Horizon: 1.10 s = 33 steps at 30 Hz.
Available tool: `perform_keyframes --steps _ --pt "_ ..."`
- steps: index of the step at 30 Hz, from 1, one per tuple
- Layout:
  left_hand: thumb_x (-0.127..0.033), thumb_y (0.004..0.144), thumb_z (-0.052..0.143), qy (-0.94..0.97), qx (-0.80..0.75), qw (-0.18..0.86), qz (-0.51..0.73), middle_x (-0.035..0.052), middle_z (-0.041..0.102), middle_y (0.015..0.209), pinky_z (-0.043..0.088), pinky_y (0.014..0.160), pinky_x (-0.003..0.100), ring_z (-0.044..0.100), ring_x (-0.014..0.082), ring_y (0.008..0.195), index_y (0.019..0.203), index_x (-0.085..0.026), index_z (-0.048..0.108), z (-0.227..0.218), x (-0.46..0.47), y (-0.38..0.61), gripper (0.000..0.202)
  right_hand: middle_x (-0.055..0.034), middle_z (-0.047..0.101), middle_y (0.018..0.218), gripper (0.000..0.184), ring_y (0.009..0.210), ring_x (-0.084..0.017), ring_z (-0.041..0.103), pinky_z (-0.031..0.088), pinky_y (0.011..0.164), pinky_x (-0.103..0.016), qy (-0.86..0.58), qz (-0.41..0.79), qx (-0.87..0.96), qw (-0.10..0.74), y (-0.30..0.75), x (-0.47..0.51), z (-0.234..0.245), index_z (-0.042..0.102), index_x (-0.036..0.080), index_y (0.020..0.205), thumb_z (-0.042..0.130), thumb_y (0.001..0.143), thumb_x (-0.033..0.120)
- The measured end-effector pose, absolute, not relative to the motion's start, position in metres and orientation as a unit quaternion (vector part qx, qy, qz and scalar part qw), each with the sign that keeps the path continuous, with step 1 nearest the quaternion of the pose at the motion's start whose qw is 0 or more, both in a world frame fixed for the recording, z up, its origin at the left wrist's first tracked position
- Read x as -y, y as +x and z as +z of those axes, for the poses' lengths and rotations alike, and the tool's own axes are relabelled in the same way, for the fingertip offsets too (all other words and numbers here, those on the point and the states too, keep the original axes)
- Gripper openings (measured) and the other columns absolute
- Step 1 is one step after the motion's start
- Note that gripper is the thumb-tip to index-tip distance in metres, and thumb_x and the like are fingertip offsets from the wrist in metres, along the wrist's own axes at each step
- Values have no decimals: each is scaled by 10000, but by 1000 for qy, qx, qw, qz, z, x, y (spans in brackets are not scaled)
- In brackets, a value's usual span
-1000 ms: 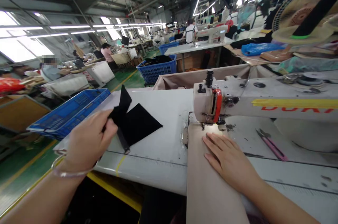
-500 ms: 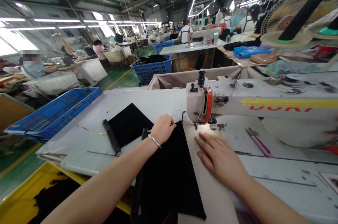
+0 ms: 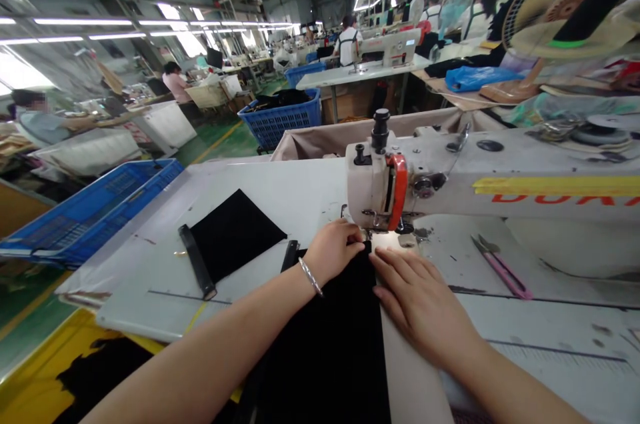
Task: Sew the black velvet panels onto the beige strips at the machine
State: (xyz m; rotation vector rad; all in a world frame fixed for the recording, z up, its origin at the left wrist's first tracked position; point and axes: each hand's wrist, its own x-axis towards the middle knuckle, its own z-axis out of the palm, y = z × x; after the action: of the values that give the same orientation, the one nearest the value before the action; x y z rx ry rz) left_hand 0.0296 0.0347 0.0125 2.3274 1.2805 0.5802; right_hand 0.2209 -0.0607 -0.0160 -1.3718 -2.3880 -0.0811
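Observation:
My left hand [image 3: 333, 251] pinches the upper edge of a black fabric piece [image 3: 330, 351], just in front of the presser foot. Flat on a beige fabric panel [image 3: 406, 371] lies my right hand [image 3: 420, 294], fingers outstretched, with its fingertips at the black piece's right edge. The black piece overlaps the beige panel, whose far end reaches beneath the head of the sewing machine [image 3: 367, 184]. A second black fabric piece [image 3: 237, 234] with a dark rolled strip [image 3: 197, 263] along one side rests on the table to the left. The needle tip is hard to make out.
Pink-handled thread snips [image 3: 505, 271] lie right of the needle area. A blue crate [image 3: 100, 211] stands beyond the table's left edge, and a yellow bin [image 3: 30, 357] holding black fabric is at lower left. Co-workers sit farther back.
My left hand has moved right with the black piece, bringing its edge up to my right fingertips and closer to the presser foot. My right hand stays flat. The view has shifted slightly.

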Motion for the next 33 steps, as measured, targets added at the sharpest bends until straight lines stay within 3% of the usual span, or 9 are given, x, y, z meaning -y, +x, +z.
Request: perform_keyframes --steps 17,22,25,28,33 --pt "-206 805 632 829 -475 204 213 38 675 843 499 737 290 633 188 797 829 -175 669 7 -45 37 54 -90 481 1388 567 1243 -255 434 341 1061 -460 -491 -32 848 195 221 60 -16 379 166 1424 459 933 439" --pt "-189 868 572 866 -434 134 208 51 665 959 473 916 348 598 207 966 863 -175 662 14 -24 32 92 -80 458 1407 527 1252 -258 424 341 1061 -467 -488 -19 851 192 222 59 -17 426 189 1391 468 928 437" --pt "-205 930 490 903 -370 128 177 55 649 1114 421 1034 366 560 198 1111 1013 -173 643 18 -10 26 177 -77 459 1405 520 1245 -259 431 341 1060 -476 -485 -16 852 194 221 58 -17 430 200 1387 477 922 427" --pt "-215 946 460 910 -361 122 162 72 611 1231 389 1091 374 514 193 1213 1136 -156 597 19 -5 22 241 -84 477 1387 503 1233 -260 446 358 1048 -474 -487 -18 849 205 221 58 -18 445 199 1376 485 918 405" --pt "-211 944 457 916 -348 128 150 67 617 1227 374 1123 376 508 187 1230 1115 -161 611 15 -8 21 235 -100 499 1357 493 1220 -264 467 387 1029 -475 -491 -15 845 211 221 59 -17 465 200 1359 496 907 393"
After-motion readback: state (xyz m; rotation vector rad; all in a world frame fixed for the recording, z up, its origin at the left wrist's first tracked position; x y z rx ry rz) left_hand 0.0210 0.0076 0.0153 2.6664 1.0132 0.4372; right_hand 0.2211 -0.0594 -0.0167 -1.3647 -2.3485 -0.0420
